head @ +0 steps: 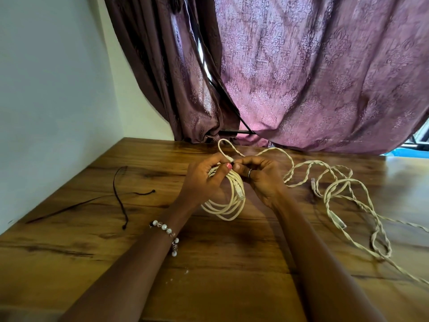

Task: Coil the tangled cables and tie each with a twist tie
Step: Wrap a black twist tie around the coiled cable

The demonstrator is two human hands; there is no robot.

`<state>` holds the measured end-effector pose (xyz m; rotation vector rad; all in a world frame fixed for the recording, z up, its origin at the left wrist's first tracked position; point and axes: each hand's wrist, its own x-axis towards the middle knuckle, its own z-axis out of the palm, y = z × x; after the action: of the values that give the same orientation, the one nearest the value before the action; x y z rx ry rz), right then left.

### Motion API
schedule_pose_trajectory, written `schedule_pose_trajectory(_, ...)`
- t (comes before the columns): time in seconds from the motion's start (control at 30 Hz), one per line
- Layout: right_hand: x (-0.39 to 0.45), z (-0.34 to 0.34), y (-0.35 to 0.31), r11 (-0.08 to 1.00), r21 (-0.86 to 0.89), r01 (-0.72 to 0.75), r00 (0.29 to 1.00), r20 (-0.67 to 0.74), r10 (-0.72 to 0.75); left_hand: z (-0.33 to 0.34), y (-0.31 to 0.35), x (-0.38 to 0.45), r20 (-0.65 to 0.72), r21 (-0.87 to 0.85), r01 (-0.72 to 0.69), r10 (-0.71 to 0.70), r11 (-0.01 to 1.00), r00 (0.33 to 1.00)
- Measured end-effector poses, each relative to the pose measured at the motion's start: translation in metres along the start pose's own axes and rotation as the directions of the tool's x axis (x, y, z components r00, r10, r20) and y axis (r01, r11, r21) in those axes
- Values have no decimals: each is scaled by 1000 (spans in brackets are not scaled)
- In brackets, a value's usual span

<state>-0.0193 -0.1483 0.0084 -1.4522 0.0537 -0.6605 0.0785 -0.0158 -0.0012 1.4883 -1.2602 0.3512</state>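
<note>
Wooden table [92,240] pushed into a corner, pale wall on the left and purple patterned curtains [313,77] hanging behind, so that's your workspace

Going left to right: over on the far left of the table you've got a couple of dark twist ties [119,196] lying loose, one long thin one and one bent in an arc, well apart from your hands. Those look untouched so far

Your left hand [204,180], the one with the bead bracelet [166,231] on the wrist, is curled around the top of the coiled cable [226,205], thumb pressed across the bundled loops. The coil hangs down from your grip and its low end rests on or just above the table, hard to say which. One plug sits tucked against the loops

Your right hand [257,175] is right up against the left, fingertips pinched on something small and dark at the top of the bundle. Looks to me like a tie being twisted shut, though it's too tiny to be sure

So my read is you're on the tying step for the first cable. Next you'd want to keep the loops squeezed tight while twisting the ends snug, otherwise the coil springs open

Off to the right, the tangled cable [343,196] sprawls across the table in twisted loops, still needing sorting, and one strand runs from it back up to your hands
</note>
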Motion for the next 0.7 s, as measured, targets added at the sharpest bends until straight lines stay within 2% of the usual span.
schedule_pose_trajectory(0.23, 1, -1, 0, 998, 50, -27, 999, 20, 26, 5, 4, -3, -87, -19, -8, 6, 1000, 996)
schedule_pose_trajectory(0.7, 0, -2, 1, 1000, 11, 20, 999, 26, -21, 3, -2, -2, -57, -4, 5, -5, 1000, 998)
